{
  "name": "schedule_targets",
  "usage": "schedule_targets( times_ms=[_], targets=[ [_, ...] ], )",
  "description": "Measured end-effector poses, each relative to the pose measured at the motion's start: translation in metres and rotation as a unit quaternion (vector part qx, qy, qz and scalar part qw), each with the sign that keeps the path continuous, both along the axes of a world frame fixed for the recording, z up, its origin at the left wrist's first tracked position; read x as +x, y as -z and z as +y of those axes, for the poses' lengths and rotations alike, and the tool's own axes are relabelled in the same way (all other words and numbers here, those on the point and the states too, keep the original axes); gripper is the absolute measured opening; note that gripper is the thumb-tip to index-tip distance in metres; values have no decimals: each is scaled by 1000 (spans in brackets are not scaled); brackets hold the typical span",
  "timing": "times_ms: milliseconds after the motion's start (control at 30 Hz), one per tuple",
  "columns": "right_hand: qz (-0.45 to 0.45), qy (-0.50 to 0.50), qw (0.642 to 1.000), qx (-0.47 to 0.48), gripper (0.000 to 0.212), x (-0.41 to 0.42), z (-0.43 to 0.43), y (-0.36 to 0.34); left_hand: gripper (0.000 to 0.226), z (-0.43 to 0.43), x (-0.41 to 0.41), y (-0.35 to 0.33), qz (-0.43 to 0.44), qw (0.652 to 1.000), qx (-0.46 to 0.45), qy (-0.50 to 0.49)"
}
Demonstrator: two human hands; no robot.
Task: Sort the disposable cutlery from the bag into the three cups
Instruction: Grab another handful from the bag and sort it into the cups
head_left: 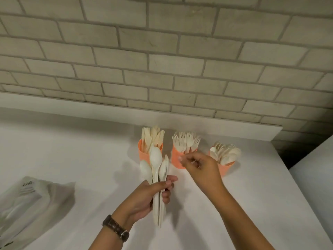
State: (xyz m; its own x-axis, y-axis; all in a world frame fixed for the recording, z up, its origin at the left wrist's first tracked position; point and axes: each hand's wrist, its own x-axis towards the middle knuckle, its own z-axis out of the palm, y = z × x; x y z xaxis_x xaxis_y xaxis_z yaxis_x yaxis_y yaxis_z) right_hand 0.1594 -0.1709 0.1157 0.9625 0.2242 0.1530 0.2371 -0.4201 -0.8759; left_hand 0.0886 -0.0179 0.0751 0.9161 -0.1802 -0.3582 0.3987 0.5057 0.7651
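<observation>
Your left hand (153, 193) is wrapped tight round a bunch of spoons (155, 157), and they stand up in front of the knife cup (142, 152). Your right hand (200, 168) is up close to the fork cup (175, 160). Its fingers are bent, but they are blurry, so I cannot tell if they pinch anything.

Watch out. That hand is so near the fork cup that a bump could tip it and spill the forks on the table (90, 150).

The spoon cup (228, 168) on the right looks very full. If you push the whole bunch in at once, some spoons may slide out.

If your left hand lets go a little, the long bunch could fan out and drop.

The bag (30, 201) lies far off to the left.
</observation>
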Motion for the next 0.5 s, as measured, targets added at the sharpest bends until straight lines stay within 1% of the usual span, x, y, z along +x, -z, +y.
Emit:
schedule_targets(
  times_ms=[67,100,200,267,333,433,500],
  targets=[
    [98,-32,994,46,16,-16,1,3,19,-7,-1,-2,-19,999,39,13],
    [117,-28,991,52,22,-20,1,6,18,-10,-1,-4,-28,998,57,16],
    [129,8,990,61,34,-21,-3,11,18,-18,-1,-6,-44,995,80,30],
    [160,8,981,113,30,-19,-8,7,18,-22,-2,-10,-52,993,89,52],
    [189,-4,970,152,21,-18,-12,3,19,-25,-3,-12,-55,993,85,63],
    [209,-12,963,170,14,-16,-18,2,20,-26,-4,-13,-53,995,51,71],
    [208,-6,960,185,12,-15,-22,1,29,-25,-5,-12,-38,996,31,70]
  ],
)
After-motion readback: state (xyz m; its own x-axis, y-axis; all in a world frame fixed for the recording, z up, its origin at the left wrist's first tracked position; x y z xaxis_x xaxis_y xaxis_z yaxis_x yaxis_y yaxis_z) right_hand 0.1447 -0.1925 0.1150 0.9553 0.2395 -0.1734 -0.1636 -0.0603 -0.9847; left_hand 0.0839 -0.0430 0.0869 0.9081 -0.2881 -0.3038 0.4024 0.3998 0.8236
